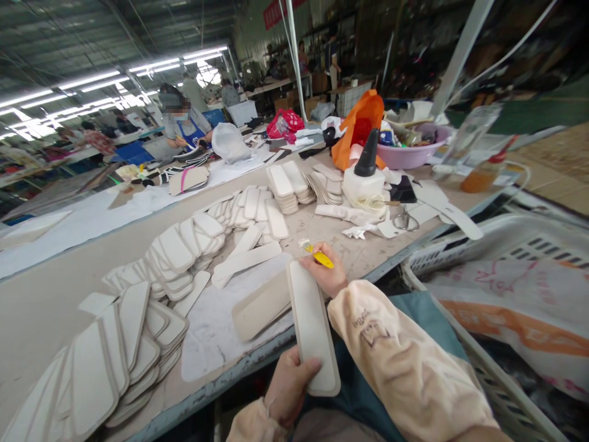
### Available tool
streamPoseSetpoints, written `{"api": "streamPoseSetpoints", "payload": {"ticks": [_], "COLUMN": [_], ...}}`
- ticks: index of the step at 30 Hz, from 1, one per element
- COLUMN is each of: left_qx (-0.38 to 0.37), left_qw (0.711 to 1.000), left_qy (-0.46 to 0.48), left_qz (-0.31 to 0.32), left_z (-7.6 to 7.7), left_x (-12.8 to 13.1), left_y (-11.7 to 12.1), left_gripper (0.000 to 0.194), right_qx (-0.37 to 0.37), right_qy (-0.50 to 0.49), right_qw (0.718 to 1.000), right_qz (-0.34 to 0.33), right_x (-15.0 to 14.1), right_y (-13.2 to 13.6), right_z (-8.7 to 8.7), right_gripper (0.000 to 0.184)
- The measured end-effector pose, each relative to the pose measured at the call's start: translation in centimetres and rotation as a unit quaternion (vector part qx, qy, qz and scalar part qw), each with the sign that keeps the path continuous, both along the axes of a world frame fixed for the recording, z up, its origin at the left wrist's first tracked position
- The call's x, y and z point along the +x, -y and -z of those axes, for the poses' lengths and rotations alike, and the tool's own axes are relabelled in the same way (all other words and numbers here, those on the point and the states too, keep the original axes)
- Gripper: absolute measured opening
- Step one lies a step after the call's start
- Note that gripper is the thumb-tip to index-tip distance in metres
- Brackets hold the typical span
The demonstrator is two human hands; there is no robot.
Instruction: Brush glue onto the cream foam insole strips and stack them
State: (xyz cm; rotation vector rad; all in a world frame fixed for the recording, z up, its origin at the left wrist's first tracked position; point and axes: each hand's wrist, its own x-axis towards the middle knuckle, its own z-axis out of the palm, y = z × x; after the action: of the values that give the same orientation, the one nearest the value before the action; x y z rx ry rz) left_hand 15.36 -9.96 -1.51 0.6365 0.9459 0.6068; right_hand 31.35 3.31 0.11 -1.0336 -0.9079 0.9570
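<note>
A long pale panel [313, 331] with rounded corners and a beige border is held upright over the table's front edge. My left hand [291, 382] grips its lower end, thumb flat on the face. At the upper end is my right hand [326, 270], closed around a small yellow-handled brush [322, 258] with a whitish tip; its fingers also touch the panel's top edge. Behind the held panel, a beige panel [260, 307] rests on a white sheet [207, 331]. Narrow pale strips [248, 261] lie just beyond.
Fanned stacks of pale panels [92, 374] spread along the left. Further back stand a white bottle with black nozzle [365, 178], scissors [405, 221], an orange bag [356, 132] and a purple basin [409, 156]. A white plastic basket [414, 270] sits right. A co-worker [184, 126] works across.
</note>
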Motion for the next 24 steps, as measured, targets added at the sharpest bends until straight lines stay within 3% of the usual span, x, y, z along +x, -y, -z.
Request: {"api": "streamPoseSetpoints", "payload": {"ticks": [10, 24], "left_qx": [0.015, -0.001], "left_qw": [1.0, 0.999], "left_qy": [0.002, -0.036], "left_qz": [-0.02, -0.001], "left_z": [0.77, 0.52], "left_x": [-0.63, -0.79], "left_y": [0.27, 0.0], "left_gripper": [0.039, 0.039], "right_qx": [-0.002, 0.0], "right_qy": [0.039, 0.066], "right_qw": [0.999, 0.998], "right_qz": [-0.026, 0.008], "right_x": [-0.07, 0.11], "right_y": [0.37, 0.49], "right_z": [-0.6, -0.26], "right_gripper": [0.038, 0.033]}}
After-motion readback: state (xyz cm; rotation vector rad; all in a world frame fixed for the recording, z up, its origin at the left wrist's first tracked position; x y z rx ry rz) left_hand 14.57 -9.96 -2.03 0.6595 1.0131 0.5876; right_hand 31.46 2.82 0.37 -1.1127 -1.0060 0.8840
